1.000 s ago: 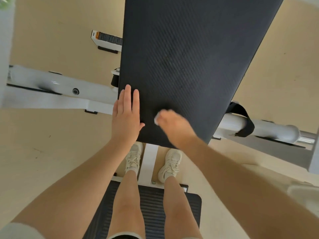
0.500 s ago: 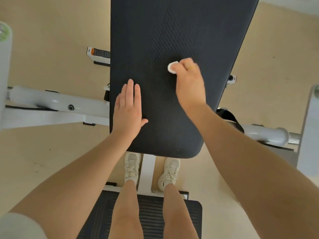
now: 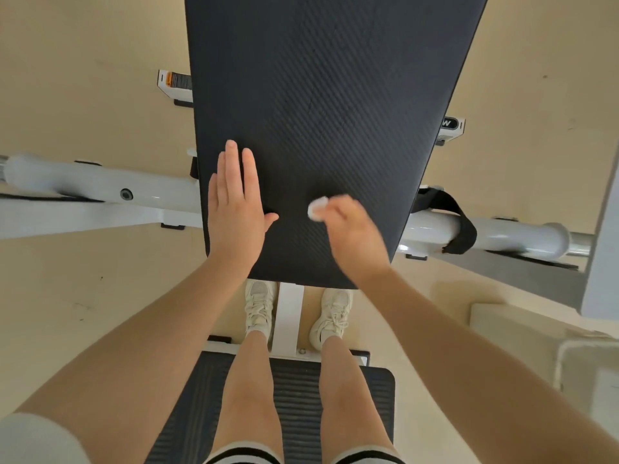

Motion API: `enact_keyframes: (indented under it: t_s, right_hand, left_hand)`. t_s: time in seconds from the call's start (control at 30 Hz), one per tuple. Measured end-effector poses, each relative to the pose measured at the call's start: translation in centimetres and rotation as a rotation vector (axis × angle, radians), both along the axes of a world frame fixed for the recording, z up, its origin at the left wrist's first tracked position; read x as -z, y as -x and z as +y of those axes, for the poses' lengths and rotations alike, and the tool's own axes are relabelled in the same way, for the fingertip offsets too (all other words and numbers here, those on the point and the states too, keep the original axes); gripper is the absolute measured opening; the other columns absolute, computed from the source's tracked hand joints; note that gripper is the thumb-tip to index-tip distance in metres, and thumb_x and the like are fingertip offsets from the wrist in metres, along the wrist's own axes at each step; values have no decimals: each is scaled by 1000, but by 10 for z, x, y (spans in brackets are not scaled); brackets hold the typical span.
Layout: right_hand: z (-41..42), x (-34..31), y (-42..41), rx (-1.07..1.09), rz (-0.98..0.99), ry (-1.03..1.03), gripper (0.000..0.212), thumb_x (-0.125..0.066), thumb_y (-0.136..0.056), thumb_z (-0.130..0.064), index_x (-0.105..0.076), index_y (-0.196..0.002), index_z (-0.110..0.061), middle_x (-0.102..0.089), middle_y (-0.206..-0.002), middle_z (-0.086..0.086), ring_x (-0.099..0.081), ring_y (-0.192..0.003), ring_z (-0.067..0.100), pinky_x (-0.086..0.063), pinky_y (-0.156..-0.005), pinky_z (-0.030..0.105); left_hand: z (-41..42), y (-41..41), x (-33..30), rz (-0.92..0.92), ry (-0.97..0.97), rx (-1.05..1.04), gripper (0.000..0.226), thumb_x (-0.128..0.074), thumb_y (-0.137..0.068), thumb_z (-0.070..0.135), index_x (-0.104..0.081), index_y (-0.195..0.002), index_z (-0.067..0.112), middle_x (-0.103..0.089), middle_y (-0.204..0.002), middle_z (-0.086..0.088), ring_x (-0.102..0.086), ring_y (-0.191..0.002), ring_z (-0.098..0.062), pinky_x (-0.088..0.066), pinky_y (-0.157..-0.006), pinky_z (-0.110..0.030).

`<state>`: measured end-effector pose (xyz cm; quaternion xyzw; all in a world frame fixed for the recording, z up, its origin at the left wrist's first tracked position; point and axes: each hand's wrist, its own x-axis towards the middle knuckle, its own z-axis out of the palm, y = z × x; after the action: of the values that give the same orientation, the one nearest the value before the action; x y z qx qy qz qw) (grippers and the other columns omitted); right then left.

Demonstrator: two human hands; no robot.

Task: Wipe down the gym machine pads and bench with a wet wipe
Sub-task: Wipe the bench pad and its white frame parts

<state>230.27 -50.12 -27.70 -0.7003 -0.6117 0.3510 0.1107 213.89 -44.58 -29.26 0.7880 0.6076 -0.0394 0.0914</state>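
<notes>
Bench pad (image 3: 328, 95), dark, diagonally ribbed

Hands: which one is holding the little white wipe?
The right hand pinches the wadded wet wipe. The left hand lies flat on the black bench pad, holding nothing.

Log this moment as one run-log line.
stage: wiping bench | left hand: flat on bench pad | right hand: pinching wet wipe on pad, blurred
</notes>
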Motion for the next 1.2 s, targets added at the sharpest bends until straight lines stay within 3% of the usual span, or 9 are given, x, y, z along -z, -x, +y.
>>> enact_keyframes:
  t_s: [0.17,0.3,0.4,0.57,0.67,0.77,0.87,1.0,1.2]
  right_hand:
    - [9,11,-7,-95,-160,-184,36,-53,-83,7,-56,-116,-5,-53,-117,12,-49,-101,28,-48,-75,36]
    - [-70,42,8,-419,-168,141,56,-54,-81,7,-41,-132,-10,-41,-133,7,-42,-115,24,-48,-89,36]
    - [-122,62,5,-515,-230,456,48,-49,-90,-6,-35,-136,-9,-37,-137,8,-42,-118,24,-44,-94,31]
    - [-95,34,-9,-166,-19,332,28,-47,-93,-7,-57,-119,-14,-53,-121,1,-53,-103,16,-42,-88,20]
    - [-53,-19,-20,342,437,285,21,-50,-91,-3,-66,-97,-17,-61,-97,-1,-57,-84,10,-45,-75,15]
    - [-33,-71,-33,714,887,336,22,-53,-90,0,-65,-89,-19,-62,-92,6,-58,-80,16,-51,-66,19]
    - [-29,-120,-37,748,1028,371,16,-53,-91,-3,-64,-93,-14,-63,-98,9,-60,-87,18,-52,-67,21]
    - [-28,-179,-40,665,1060,411,12,-53,-91,-9,-64,-96,-10,-63,-104,13,-63,-92,20,-53,-74,24]
    - [-20,-231,-50,475,988,462,25,-59,-87,-6,-61,-112,-1,-63,-112,13,-63,-100,21,-54,-84,26]
  left_hand:
    - [-26,2,8,-72,-46,-3,81,-70,-80,24,-22,-141,0,-28,-146,-27,-33,-132,-42,-30,-106,-47]
    - [-42,9,13,-108,0,13,73,-66,-82,18,-26,-141,0,-26,-147,-26,-31,-134,-41,-29,-106,-44]
    - [-50,12,15,-116,58,56,73,-67,-78,10,-29,-140,0,-26,-148,-25,-31,-134,-41,-25,-106,-41]
    - [-50,8,0,-163,115,146,67,-66,-77,4,-36,-137,1,-28,-146,-26,-31,-134,-41,-29,-105,-46]
    - [-47,-9,-36,-266,138,182,48,-60,-83,3,-49,-130,4,-36,-144,-19,-34,-134,-33,-33,-107,-44]
    - [-48,-28,-85,-514,364,4,39,-45,-95,20,-45,-134,14,-48,-137,-2,-45,-127,-16,-33,-103,-25]
    - [-47,-43,-138,-727,576,-169,38,-39,-96,32,-43,-132,21,-56,-125,4,-54,-114,-11,-41,-94,-19]
    - [-49,-53,-205,-885,510,-226,42,-56,-88,34,-43,-125,20,-56,-107,10,-58,-93,-5,-44,-74,-8]
    - [-57,-52,-260,-974,385,-320,31,-62,-86,21,-49,-113,17,-64,-97,-2,-63,-87,-14,-52,-76,-22]
